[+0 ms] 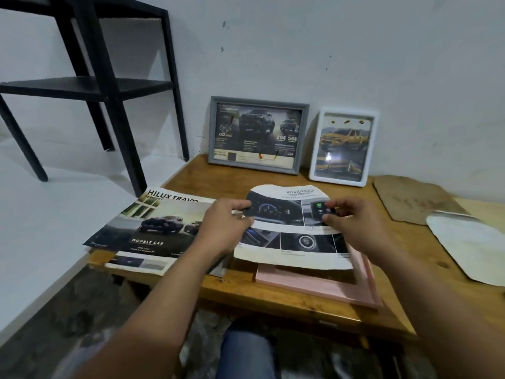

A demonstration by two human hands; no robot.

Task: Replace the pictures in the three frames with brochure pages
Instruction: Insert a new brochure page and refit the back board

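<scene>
A brochure page (293, 228) headed "ADVANCED" is being pinched at its left and right edges by the curled fingers of the left hand (224, 228) and right hand (355, 225), just above a pink frame (322, 285) lying flat on the wooden worktop (246, 291). The opened Hilux brochure (147, 228) is lying to the left, while a grey frame (258, 134) and a white frame (343, 147), both holding truck pages, are being propped against the wall behind.

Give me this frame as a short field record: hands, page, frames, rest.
left hand: pinches left edge of page
right hand: pinches right side of page
page: loose, curled, held above pink frame
pink frame: flat on table, near edge
grey frame: upright against wall, truck page inside
white frame: upright against wall, yellow truck page inside
brochure: lies left on table
</scene>
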